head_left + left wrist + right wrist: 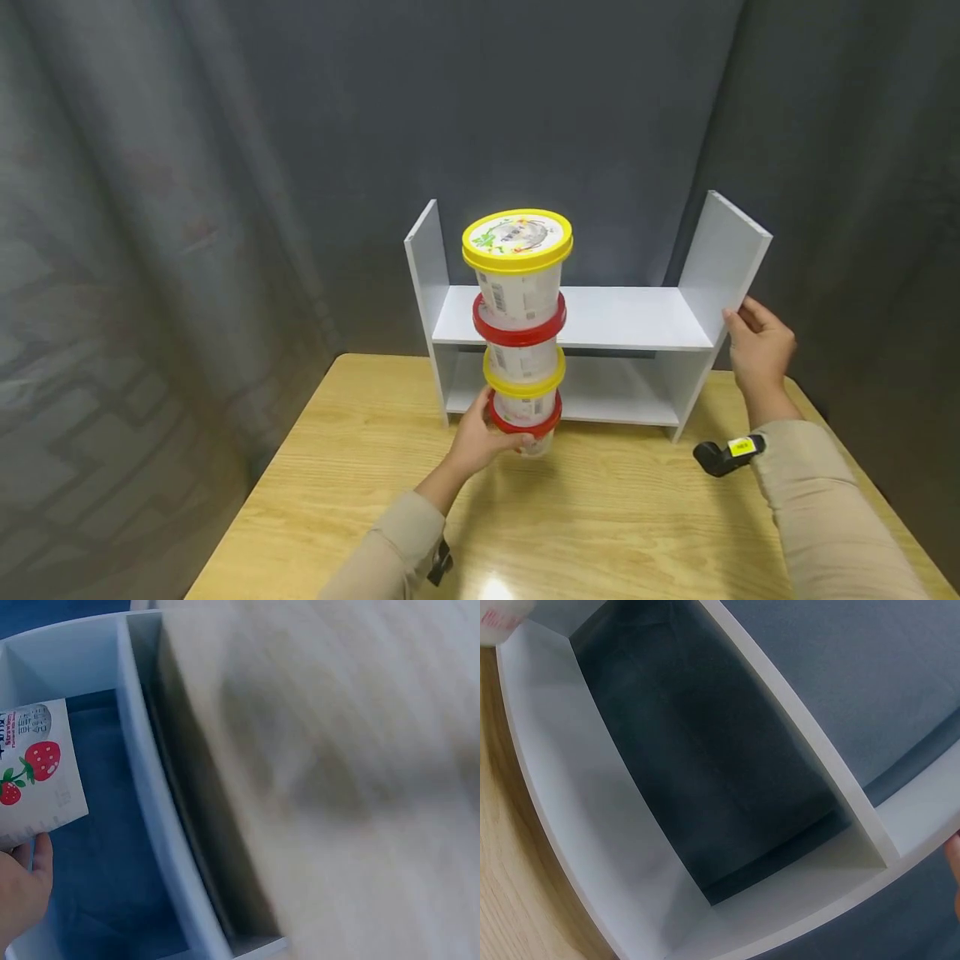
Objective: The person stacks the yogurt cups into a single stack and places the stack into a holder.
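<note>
A stack of several white tubs with alternating yellow lids and red lids stands upright in front of a white shelf unit. My left hand grips the lowest tub from the left, just under its red lid. In the left wrist view, that hand is at the bottom edge of a tub with strawberry pictures. On the other side, my right hand holds the outer edge of the unit's right side panel, thumb in front. Only its fingertips show in the right wrist view.
The shelf unit has a middle board and a lower board between two upright sides. It stands toward the back of a wooden table. Dark grey curtains hang behind and at both sides.
</note>
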The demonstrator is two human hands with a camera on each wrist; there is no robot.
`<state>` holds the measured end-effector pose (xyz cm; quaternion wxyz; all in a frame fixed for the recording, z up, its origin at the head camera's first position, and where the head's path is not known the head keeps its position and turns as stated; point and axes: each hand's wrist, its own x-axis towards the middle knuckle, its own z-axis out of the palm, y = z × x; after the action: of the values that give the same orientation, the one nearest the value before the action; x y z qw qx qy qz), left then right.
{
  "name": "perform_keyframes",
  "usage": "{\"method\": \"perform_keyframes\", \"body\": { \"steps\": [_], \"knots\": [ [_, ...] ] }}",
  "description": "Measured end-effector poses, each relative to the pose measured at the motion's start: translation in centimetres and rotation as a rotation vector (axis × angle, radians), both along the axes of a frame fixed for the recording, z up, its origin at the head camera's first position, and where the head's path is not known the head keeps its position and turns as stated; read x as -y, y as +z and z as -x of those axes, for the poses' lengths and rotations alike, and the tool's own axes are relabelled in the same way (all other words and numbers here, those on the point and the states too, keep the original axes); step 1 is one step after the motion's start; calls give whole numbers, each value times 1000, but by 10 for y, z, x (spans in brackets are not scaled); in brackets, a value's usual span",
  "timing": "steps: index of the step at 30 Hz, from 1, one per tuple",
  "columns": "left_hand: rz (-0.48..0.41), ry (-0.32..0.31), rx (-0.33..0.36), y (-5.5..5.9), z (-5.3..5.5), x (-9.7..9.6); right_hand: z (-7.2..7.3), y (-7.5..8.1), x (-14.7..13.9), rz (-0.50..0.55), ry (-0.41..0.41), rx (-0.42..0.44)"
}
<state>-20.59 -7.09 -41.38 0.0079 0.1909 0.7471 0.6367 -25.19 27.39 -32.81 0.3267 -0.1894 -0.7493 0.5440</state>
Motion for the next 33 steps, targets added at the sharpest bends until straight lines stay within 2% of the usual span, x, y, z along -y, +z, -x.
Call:
{"method": "perform_keyframes", "body": {
  "steps": [4,8,11,15,18,26,33],
  "knots": [
    [43,-17,-31,5,13,2,1,1,0,27,-9,0],
    [68,-46,-53,33,11,3,3,0,-1,54,-11,1],
    [59,-68,-69,48,14,1,4,0,-2,64,-13,1],
    [36,-82,-92,54,28,-2,4,0,-2,68,-15,15],
    [32,-85,-97,64,33,-6,3,-1,-3,64,-20,16],
    [71,-46,-70,87,51,-13,3,-3,-5,40,-36,19],
    [77,0,-67,101,65,-19,3,-1,-7,35,-38,34]
  ]
}}
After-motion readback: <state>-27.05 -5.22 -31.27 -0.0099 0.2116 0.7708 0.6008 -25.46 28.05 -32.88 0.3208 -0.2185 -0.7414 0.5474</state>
